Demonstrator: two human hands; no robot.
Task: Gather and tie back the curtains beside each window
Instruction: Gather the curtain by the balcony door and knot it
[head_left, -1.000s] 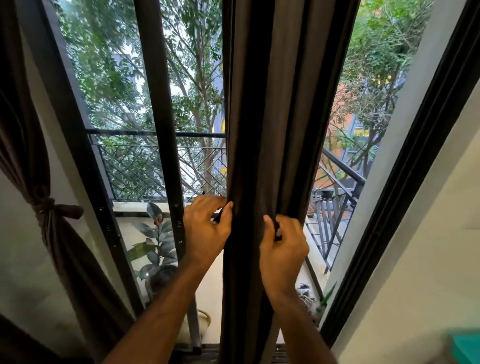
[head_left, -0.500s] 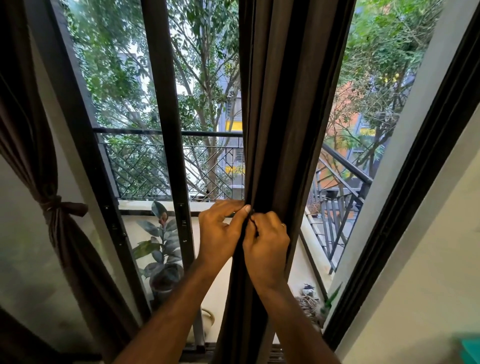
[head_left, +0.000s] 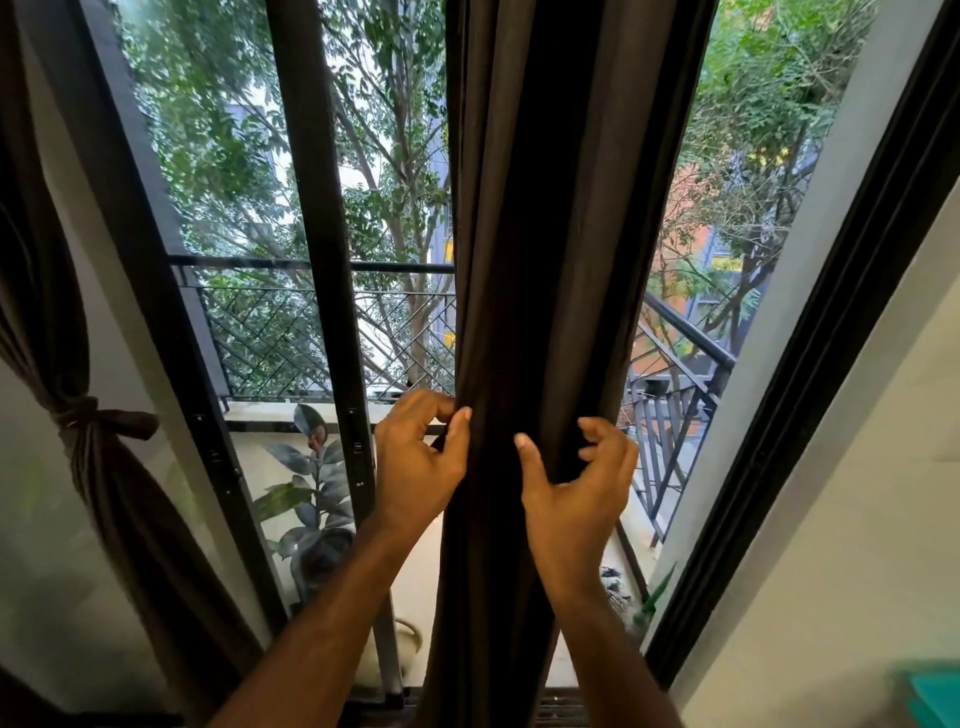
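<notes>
- The dark brown curtain hangs bunched in a narrow column at the middle of the window, in front of the glass and the balcony railing.
- The left hand pinches the curtain's left edge, thumb tip pressed on the cloth and fingers curled behind it.
- The right hand has its thumb laid on the front of the bunch and its fingers bent round the right side; the grip looks loose, and whether the fingertips bite into the fabric I cannot tell.
- No tie-back band shows in either hand or on this curtain.
- At the far left a second curtain is already cinched with a knotted tie, so this looks like the piece not yet tied.
- Risks, as I judge them: the loose right grip could let the outer folds slide free and fan out again, since the cloth is heavy and hangs from high above.
- Freeing one hand to fetch a tie would leave the bunch to a single pinch, which may not hold it.
- Tugging downward could strain the hanging fittings, which are out of view.
</notes>
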